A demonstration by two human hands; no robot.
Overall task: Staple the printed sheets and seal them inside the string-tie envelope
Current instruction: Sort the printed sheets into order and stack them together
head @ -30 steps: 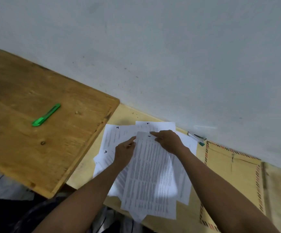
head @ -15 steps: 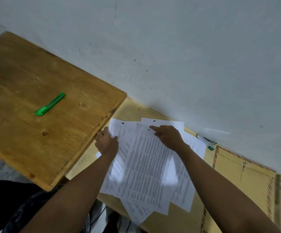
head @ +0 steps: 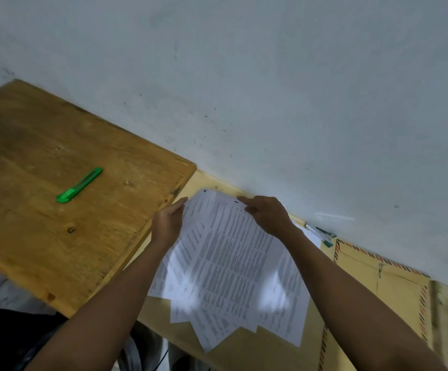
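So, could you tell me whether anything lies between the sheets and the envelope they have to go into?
Nothing visible does. The printed sheets, held by the left hand and right hand, lie beside the string-tie envelope; only a pen sits by the wall near its corner.

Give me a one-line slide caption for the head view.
Both hands, left hand and right hand, gather fanned printed sheets beside a string-tie envelope.

- Left hand gripped the left edge of the fanned printed sheets.
- Right hand rested on top.
- A green cutter lay on the wooden tabletop.
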